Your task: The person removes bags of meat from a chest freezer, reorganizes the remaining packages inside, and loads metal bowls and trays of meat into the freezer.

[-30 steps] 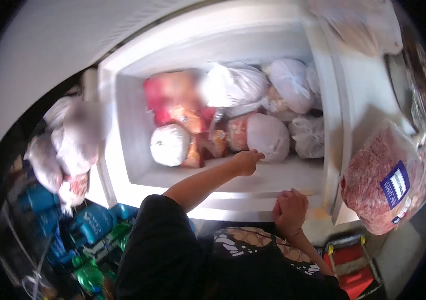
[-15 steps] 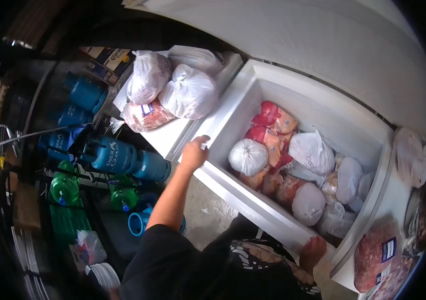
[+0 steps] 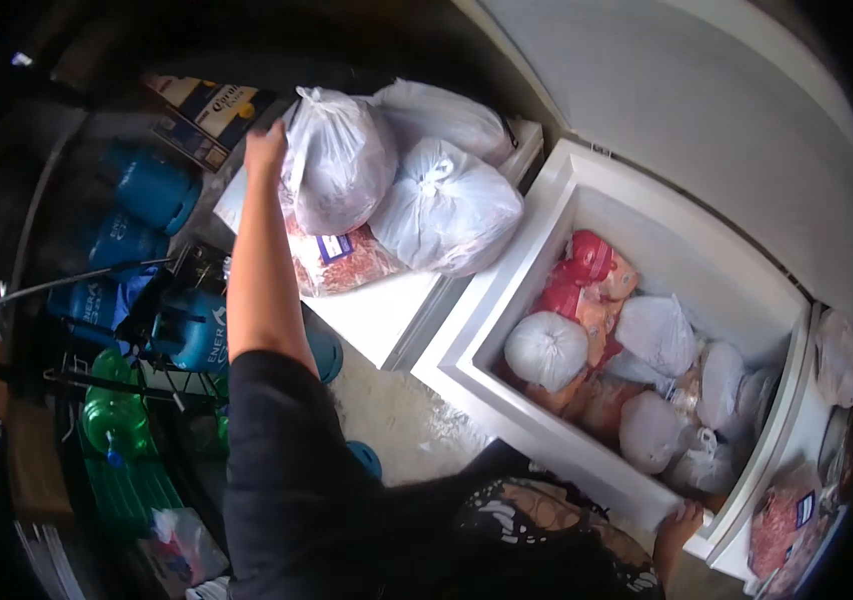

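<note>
My left hand (image 3: 265,150) is closed at the left side of a white plastic bag (image 3: 341,165), its fingers partly hidden. Against that bag rest another knotted white bag (image 3: 446,205) and a third one (image 3: 441,115) behind. Under them lies a clear pack of red meat (image 3: 341,262) with a blue and white label. All are on a white lid (image 3: 376,315) left of the open chest freezer (image 3: 546,440). At the freezer's near right corner, my right hand (image 3: 681,522) is closed over the rim.
Inside the freezer are red packs (image 3: 586,260) and several whitish bags (image 3: 546,350). Its raised lid (image 3: 706,150) stands behind. More packed meat (image 3: 781,515) lies at the right. Blue gas cylinders (image 3: 191,330), green bottles (image 3: 114,415) and a carton (image 3: 211,110) are at the left.
The view has swung left. My left hand left the freezer, touched its left rim, then moved up to the white bag. My right hand remains at the near rim.
</note>
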{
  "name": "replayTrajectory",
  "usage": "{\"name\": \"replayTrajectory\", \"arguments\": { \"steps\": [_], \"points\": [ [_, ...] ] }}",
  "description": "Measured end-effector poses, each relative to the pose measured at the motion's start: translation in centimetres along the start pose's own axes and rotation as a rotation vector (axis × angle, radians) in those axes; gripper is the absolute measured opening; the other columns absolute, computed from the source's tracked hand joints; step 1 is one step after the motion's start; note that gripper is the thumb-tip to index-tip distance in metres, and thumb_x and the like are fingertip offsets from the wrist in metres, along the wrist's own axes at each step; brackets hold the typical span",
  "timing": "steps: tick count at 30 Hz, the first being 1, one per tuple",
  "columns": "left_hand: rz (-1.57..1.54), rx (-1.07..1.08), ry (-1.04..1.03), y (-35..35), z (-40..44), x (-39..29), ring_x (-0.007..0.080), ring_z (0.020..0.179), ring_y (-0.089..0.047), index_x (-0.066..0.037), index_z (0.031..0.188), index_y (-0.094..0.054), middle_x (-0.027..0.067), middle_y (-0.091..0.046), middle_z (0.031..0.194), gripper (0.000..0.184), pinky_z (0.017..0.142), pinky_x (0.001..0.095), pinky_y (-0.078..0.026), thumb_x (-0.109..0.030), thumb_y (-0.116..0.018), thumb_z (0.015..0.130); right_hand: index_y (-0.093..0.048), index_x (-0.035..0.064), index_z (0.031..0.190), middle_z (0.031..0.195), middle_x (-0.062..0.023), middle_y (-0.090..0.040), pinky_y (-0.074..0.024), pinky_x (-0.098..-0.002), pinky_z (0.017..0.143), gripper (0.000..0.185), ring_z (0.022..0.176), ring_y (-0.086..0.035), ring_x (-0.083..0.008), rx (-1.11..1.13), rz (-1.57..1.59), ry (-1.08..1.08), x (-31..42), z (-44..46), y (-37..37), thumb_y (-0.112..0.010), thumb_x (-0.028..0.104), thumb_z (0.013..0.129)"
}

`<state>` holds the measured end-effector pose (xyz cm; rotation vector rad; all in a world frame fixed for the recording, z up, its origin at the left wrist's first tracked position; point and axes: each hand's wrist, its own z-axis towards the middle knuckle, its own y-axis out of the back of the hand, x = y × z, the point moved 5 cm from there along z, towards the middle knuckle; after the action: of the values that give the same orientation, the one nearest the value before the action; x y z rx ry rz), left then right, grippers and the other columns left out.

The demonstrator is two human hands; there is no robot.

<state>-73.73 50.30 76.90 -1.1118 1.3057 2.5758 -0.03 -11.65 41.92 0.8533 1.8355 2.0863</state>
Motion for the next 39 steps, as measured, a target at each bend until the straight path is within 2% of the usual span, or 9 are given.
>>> {"name": "replayTrajectory", "arguments": {
  "steps": [3,4,9,12,17,22,32,36,39],
  "points": [
    [-0.023,0.044,0.128,-2.7,2.4,-2.7,0.0254,0.07,-0.057,0.0,0.113,-0.046,0.0155,-0.057,0.087,0.074,0.06,0.0392,-0.048,-0.057,-0.06,0.068,-0.049,0.0012,0.108,0.119,-0.0226,-0.041,-0.0348,-0.0449,0.09,0.035,0.108,-0.04,-0.0387,-0.029,0.069,-0.112,2.9,-1.7,0.6,-0.052,0.002,0.073],
    [-0.036,0.099,0.223,-3.6,2.2,-4.0,0.0251,0.075,-0.056,-0.002,0.12,-0.04,0.0146,-0.055,0.09,0.082,0.065,0.0416,-0.049,-0.06,-0.06,0.066,-0.05,0.0016,0.107,0.116,-0.0216,-0.044,-0.0352,-0.0444,0.089,0.034,0.106,-0.042,-0.0383,-0.052,0.051,-0.132,4.0,-2.4,1.1,-0.053,0.002,0.073],
    [0.043,0.634,0.232,-12.6,8.2,-2.2,0.0205,0.061,-0.054,-0.009,0.097,-0.056,0.0089,-0.054,0.074,0.047,0.056,0.0399,-0.05,-0.048,-0.062,0.072,-0.052,0.0026,0.103,0.11,-0.0186,-0.047,-0.0359,-0.0433,0.088,0.032,0.103,-0.044,-0.0366,-0.13,0.047,-0.25,5.3,-5.5,1.3,-0.054,0.0,0.071],
    [-0.01,0.644,0.14,-14.7,9.6,-1.7,0.0179,0.056,-0.052,-0.011,0.085,-0.058,0.0062,-0.054,0.07,0.025,0.052,0.0376,-0.049,-0.034,-0.062,0.077,-0.052,0.002,0.103,0.109,-0.0182,-0.046,-0.0358,-0.043,0.089,0.033,0.102,-0.044,-0.0363,-0.113,0.071,-0.331,5.8,-5.9,1.9,-0.054,-0.001,0.071],
    [-0.668,0.508,0.501,-12.6,10.6,1.1,0.028,0.089,-0.056,-0.001,0.101,-0.054,0.0147,-0.056,0.096,0.024,0.083,0.0432,-0.046,-0.006,-0.043,0.08,-0.051,0.0004,0.102,0.106,-0.0179,-0.047,-0.0363,-0.0417,0.089,0.03,0.102,-0.045,-0.0363,-0.126,0.077,-0.338,5.4,-4.8,2.5,-0.054,-0.002,0.071],
    [-0.571,0.417,0.323,-7.5,3.7,-2.1,0.0343,0.112,-0.044,0.0,0.118,-0.045,0.0154,-0.048,0.12,0.036,0.09,0.0563,-0.034,-0.019,-0.044,0.086,-0.051,-0.001,0.102,0.103,-0.0175,-0.049,-0.0371,-0.0393,0.088,0.028,0.102,-0.047,-0.0345,-0.111,0.1,-0.33,4.6,-2.1,2.0,-0.053,-0.002,0.074],
    [-1.063,0.323,0.398,-5.5,1.2,-1.9,0.0183,0.114,-0.044,-0.004,0.12,-0.049,0.0062,-0.049,0.123,0.036,0.099,0.0384,-0.029,-0.024,-0.043,0.09,-0.049,-0.0021,0.094,0.096,-0.0141,-0.05,-0.0406,-0.0349,0.08,0.021,0.091,-0.05,-0.0299,-0.154,0.219,-0.149,6.1,0.4,4.6,-0.05,-0.007,0.073],
    [-1.263,0.438,0.357,-1.3,-2.6,-0.5,0.0234,0.103,-0.051,-0.006,0.111,-0.054,0.0064,-0.056,0.11,0.036,0.088,0.0454,-0.039,-0.032,-0.049,0.087,-0.053,-0.0009,0.092,0.094,-0.0153,-0.052,-0.0421,-0.0349,0.077,0.018,0.088,-0.052,-0.0316,-0.176,0.203,-0.163,4.2,-1.1,4.4,-0.049,-0.005,0.075],
    [-1.029,0.159,0.291,3.5,-5.1,-0.8,0.0218,0.11,-0.044,-0.006,0.112,-0.054,0.0068,-0.051,0.119,0.039,0.095,0.0465,-0.029,-0.031,-0.056,0.082,-0.056,-0.0018,0.09,0.095,-0.0171,-0.052,-0.0419,-0.0363,0.081,0.016,0.09,-0.052,-0.0337,-0.089,0.284,-0.337,3.2,-1.0,4.1,-0.051,-0.003,0.075]
  ]
}}
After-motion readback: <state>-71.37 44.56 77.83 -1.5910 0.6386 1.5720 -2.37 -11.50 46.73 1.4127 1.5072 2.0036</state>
